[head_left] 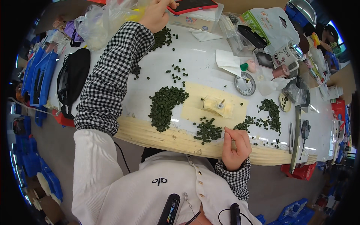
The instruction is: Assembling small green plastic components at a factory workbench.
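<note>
My left hand [156,15] reaches to the far edge of the table, its curled fingers at the left end of a phone in a red case [195,5]. The phone lies on top of a white tissue box [198,18]. Close to the front edge, my right hand [236,148] has its thumb and index finger pressed together; whatever they may hold is too small to make out. Beside it lies a small heap of dark green pellet-like pieces [208,131]. Just beyond sits a cream-coloured block with a metal pin [219,106], on a yellowish sheet [193,95].
A larger heap of green pieces [167,107] lies left of the sheet, another [272,114] to the right. A round metal lid [245,84], a white mug [287,54] and a screwdriver [305,131] stand or lie at the right. A black pouch [75,77] lies left of my sleeve.
</note>
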